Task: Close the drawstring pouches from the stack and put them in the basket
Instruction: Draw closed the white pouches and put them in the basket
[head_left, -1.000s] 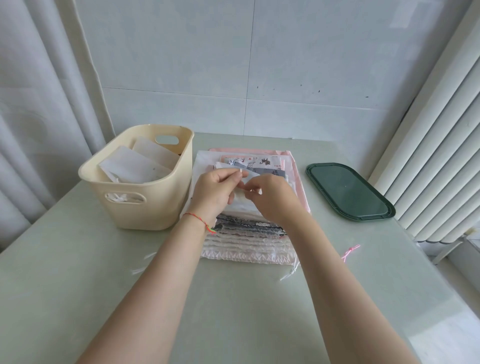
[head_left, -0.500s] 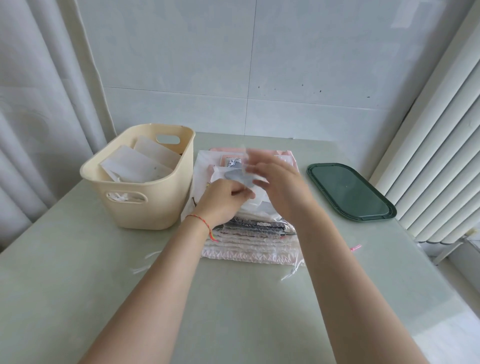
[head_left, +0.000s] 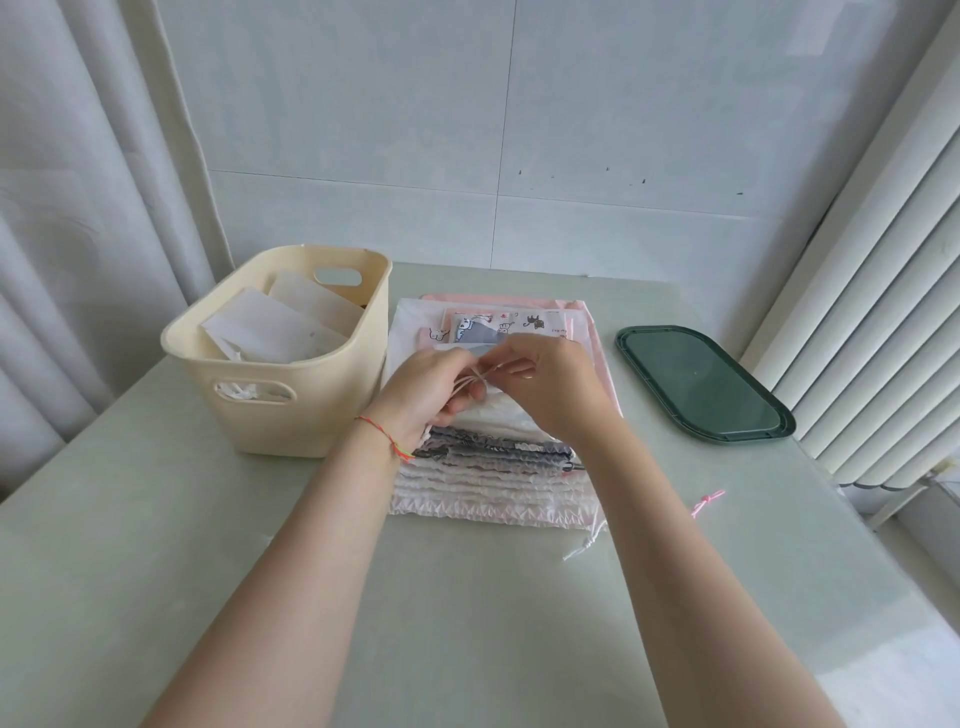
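- My left hand (head_left: 434, 387) and right hand (head_left: 545, 384) meet over the stack (head_left: 493, 467) and pinch the white drawstring (head_left: 480, 378) of the top pouch, so the cord can be pulled tight.
- Both grips are closed on the cord. The top pouch itself is mostly hidden under my hands.
- The stack lies just beside the basket (head_left: 291, 410), a short carry.
- The basket already holds white pouches (head_left: 270, 330), so I judge the task partly done.
- The green tray (head_left: 701, 382) sits off to the right, unused.

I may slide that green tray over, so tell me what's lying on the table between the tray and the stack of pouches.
In the head view, the table between the green tray and the stack of pouches is bare; a pink cord lies nearer the camera, below that gap.
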